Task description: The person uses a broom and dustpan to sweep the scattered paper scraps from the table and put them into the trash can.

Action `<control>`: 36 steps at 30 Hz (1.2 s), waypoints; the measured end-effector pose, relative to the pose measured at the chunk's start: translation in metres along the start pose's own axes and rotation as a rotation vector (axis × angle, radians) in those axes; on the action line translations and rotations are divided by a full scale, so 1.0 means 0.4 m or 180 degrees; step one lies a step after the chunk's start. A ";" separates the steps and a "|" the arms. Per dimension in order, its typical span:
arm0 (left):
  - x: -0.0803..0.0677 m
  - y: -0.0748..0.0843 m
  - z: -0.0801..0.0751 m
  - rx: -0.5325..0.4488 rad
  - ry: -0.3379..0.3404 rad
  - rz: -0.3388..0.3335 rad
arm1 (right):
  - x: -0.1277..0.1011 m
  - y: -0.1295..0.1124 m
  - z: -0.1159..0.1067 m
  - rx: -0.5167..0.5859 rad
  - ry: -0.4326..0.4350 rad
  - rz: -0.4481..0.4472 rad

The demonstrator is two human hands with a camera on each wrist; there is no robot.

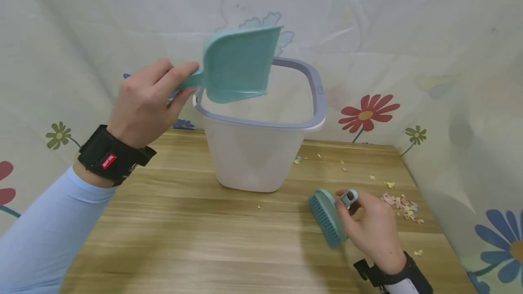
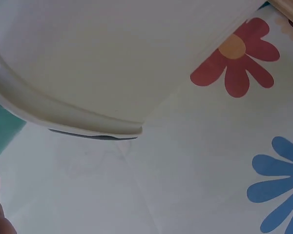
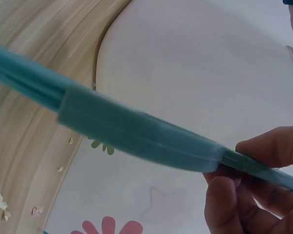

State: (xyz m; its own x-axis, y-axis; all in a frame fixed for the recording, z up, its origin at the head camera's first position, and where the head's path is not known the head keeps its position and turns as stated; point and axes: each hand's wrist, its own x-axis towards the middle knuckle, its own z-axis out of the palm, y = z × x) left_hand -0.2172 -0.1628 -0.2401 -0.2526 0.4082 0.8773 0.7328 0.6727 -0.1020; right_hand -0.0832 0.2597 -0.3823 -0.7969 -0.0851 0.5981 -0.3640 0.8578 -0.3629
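Head view, nearest first: a teal brush [image 1: 327, 217] is being held low over the bench [image 1: 184, 239] by the right hand [image 1: 373, 230], its grip pinched round the looped handle, bristles facing left and the long axis running away from the person. Paper scraps [image 1: 402, 205] are lying just right of that hand, with a few more scattered toward the bin. Farther back, a white bin [image 1: 257, 149] is standing upright at mid-bench. Above its near-left rim a teal dustpan [image 1: 239, 65] is being held tilted by the left hand [image 1: 147, 101], fingers and thumb closed round the short handle, the pan's open edge pointing right over the bin's mouth. A flowered cloth [image 1: 429, 58] is hanging behind.
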 end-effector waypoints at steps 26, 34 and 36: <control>-0.409 0.060 -0.217 -0.1029 -0.1037 -0.1286 | 0.252 0.263 0.028 -0.0729 0.0609 0.0439; -0.521 0.115 -0.199 -0.1311 -0.1649 -0.1587 | 0.289 0.301 0.076 -0.0941 0.0235 0.0685; -0.544 0.115 -0.186 -0.1398 -0.1705 -0.1560 | 0.292 0.293 0.094 -0.0978 0.0182 0.0656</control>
State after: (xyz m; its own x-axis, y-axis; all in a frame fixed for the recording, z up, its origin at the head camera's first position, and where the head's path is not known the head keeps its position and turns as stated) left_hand -0.0816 -0.2667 -0.4006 -0.7896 0.4446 0.4229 0.6133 0.5944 0.5202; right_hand -0.2371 0.3313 -0.3818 -0.8070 0.1264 0.5769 -0.0300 0.9668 -0.2538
